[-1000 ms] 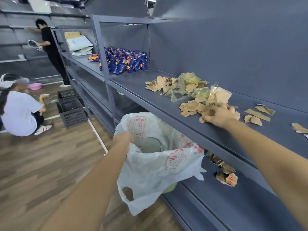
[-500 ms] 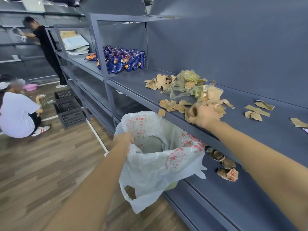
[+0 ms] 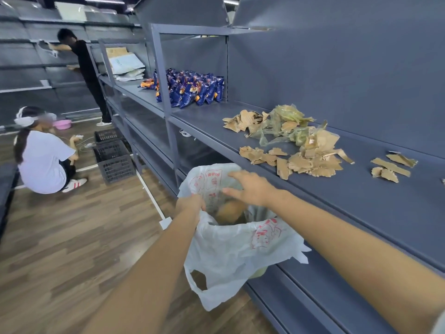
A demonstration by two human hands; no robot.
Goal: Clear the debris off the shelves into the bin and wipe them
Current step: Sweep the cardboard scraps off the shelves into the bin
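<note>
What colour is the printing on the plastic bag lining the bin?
Red, on the white plastic bag; the head view, the only one, shows it clearly.

A grey shelf is bare along its front edge and toward its right end. A heap of torn cardboard and crumpled film fills the middle, from near the front edge to the back wall. A bare gap separates it from a few scraps further right. An upright post and snack packs close off the left end. Below the front edge, the bag gapes open, with the right hand spread over its mouth and the left hand gripping its rim.
</note>
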